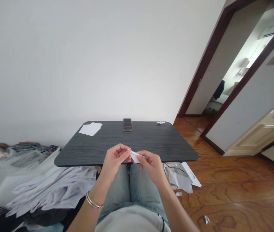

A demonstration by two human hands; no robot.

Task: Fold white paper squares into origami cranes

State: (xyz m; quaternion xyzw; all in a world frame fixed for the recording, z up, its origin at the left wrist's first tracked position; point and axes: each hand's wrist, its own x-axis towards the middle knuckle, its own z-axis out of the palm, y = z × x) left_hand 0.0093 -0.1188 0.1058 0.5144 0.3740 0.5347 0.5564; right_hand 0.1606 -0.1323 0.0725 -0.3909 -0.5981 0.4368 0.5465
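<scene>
A small piece of folded white paper (135, 157) is held up over the front edge of the dark table (112, 141). My left hand (117, 156) pinches its left end between thumb and fingers. On the other end, my right hand (150, 161) is closed with the thumb on top. The fingertips cover parts of the paper, so its full shape is hidden. White paper sheets (90, 129) lie overlapping at the table's back left. A small folded white paper figure (161, 122) sits near the back right corner.
At the back middle of the table is a phone (127, 124). Clothes and plastic bags (42, 183) are heaped on the left. Papers (181, 180) and a cable lie below the table's right side. A paper scrap (206, 219) is on the wooden floor (233, 190).
</scene>
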